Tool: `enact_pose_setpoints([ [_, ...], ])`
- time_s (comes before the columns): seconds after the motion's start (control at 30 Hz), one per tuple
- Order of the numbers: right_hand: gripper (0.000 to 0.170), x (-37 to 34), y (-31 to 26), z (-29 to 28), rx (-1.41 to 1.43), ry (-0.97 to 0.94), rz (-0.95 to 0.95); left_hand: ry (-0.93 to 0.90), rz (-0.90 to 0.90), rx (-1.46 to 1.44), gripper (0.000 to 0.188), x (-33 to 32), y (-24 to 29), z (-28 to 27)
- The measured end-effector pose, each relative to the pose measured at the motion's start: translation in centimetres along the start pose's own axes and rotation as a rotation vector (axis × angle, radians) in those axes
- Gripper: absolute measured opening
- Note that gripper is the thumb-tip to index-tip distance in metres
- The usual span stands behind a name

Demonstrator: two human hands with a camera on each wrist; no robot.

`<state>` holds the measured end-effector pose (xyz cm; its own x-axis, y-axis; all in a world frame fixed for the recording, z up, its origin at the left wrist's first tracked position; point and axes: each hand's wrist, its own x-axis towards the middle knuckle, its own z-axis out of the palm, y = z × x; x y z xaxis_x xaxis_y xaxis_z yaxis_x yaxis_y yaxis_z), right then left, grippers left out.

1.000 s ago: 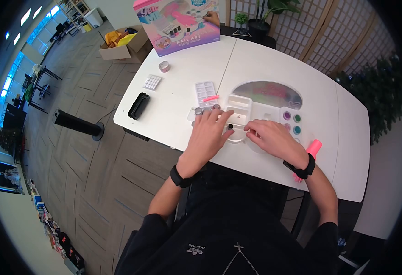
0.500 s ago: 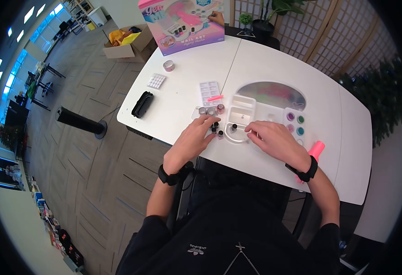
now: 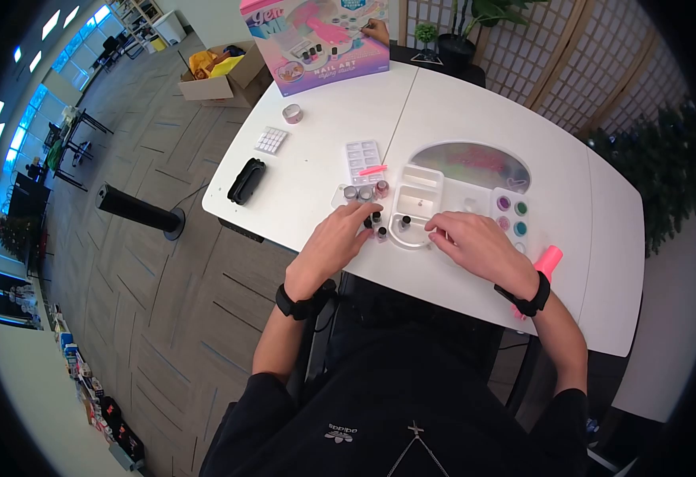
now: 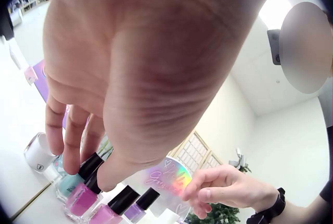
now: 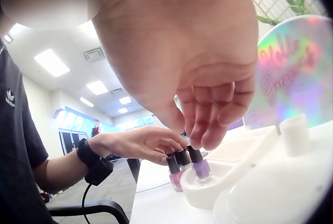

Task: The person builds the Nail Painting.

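My left hand reaches down over a cluster of nail polish bottles beside the white tray. In the left wrist view its thumb lies against the black cap of a magenta nail polish bottle, with a teal bottle just behind and a pink one in front; the index finger is hidden. A purple nail polish bottle stands upright in the tray's rounded front compartment. My right hand hovers by that compartment, fingers loosely bent and holding nothing, a little right of the purple bottle.
Small jars and a white mold with a pink stick lie behind my left hand. Glitter pots and a pink dryer-like piece are at right. The oval mirror stands behind the tray.
My left hand has moved left from the tray to the bottle cluster, leaving the purple bottle in the tray. Over the last half second it shifts only slightly. My right hand stays nearly still.
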<state>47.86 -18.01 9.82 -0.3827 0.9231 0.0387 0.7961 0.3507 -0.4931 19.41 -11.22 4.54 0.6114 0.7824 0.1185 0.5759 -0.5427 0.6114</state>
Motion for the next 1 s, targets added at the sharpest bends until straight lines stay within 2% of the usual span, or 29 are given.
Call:
enact_pose_setpoints([
  [0.23,0.017,-0.2,0.2,0.1,-0.009,-0.010,0.002,0.004,-0.024,-0.024,0.046,-0.1,0.5,-0.2],
  [0.43,0.017,-0.4,0.1,0.0,-0.008,-0.007,-0.006,-0.003,-0.078,-0.035,0.042,-0.3,0.2,0.0],
  [0.53,0.018,-0.4,0.0,-0.1,0.001,-0.004,-0.015,0.045,-0.007,-0.004,0.039,-0.6,0.3,-0.3],
  [0.6,0.018,-0.2,-0.3,0.2,0.011,0.003,-0.028,0.034,-0.021,0.007,0.034,-0.7,0.4,-0.3],
  [0.7,0.021,0.3,-0.5,1.8,-0.009,0.086,-0.142,0.029,-0.044,-0.006,0.027,-0.8,0.6,-0.4],
  [0.9,0.027,3.0,-2.5,4.2,-0.128,-0.039,-0.125,0.051,-0.016,0.013,0.025,-1.1,0.7,-0.7],
  [1.0,0.023,4.3,-2.2,5.7,-0.181,-0.096,-0.121,0.064,-0.018,0.003,0.024,-1.5,0.9,-1.3],
])
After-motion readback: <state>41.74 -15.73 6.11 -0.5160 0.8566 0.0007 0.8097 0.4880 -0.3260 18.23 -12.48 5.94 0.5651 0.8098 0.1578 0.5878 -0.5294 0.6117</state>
